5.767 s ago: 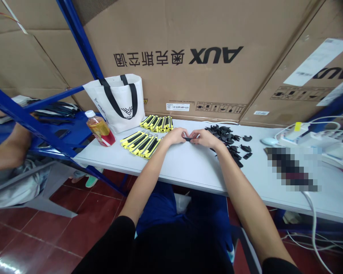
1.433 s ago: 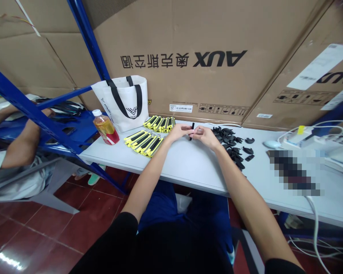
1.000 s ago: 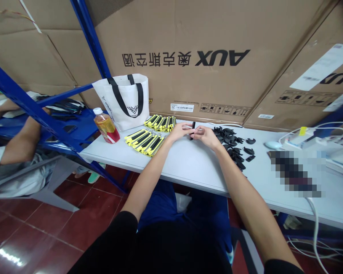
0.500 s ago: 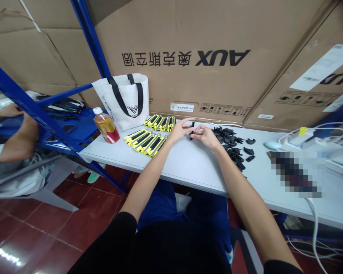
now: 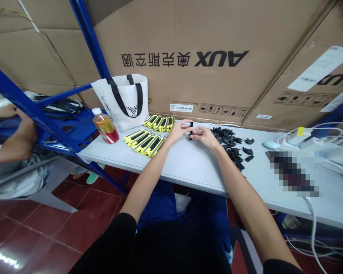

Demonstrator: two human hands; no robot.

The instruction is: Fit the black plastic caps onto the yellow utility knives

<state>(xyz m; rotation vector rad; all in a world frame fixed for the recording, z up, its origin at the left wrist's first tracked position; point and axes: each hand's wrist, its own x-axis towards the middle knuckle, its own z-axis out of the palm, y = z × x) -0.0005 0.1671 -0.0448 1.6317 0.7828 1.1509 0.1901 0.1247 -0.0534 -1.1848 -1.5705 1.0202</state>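
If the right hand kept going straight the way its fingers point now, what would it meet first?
The right hand points leftward at the small black part pinched between both hands, so it would likely press on that part first, then the left hand. Depth is hard to judge.

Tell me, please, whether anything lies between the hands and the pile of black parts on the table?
Nothing visible does. Both hands, left and right, pinch a small black piece together, and only bare table separates the right hand from the black parts beside it.
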